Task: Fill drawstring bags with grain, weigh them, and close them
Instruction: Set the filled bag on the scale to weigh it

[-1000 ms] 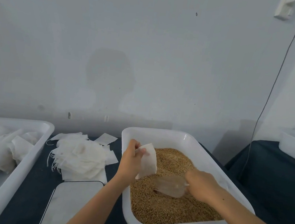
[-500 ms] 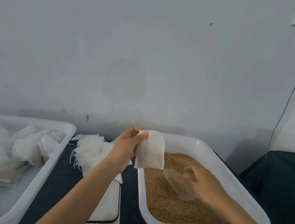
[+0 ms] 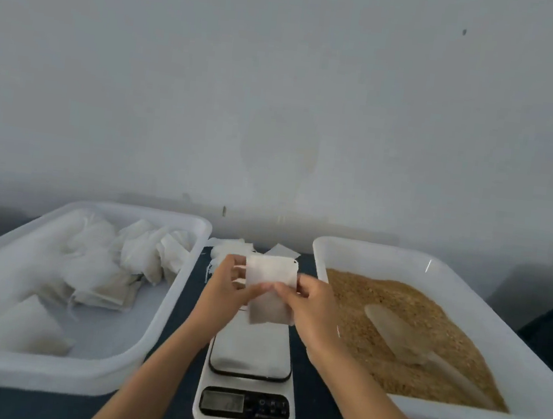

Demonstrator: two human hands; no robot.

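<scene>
A: Between the two hands, above the scale (image 3: 249, 354), hangs one small drawstring bag (image 3: 271, 291). The left hand (image 3: 224, 289) and right hand (image 3: 305, 304) both pinch it, fingers nearly meeting at its middle.

B: Filled?

A: Probably; its lower half looks darker. It isn't resting on the platform, so weighing and closing seem left.

B: Counts?

A: One scoop (image 3: 402, 334) lying in the grain tray (image 3: 522, 402) right of the right hand; one tray (image 3: 53, 373) left of the left hand holding several finished bags (image 3: 116, 273), too jumbled to count; empty bags (image 3: 229, 248) piled beyond the hands.
</scene>
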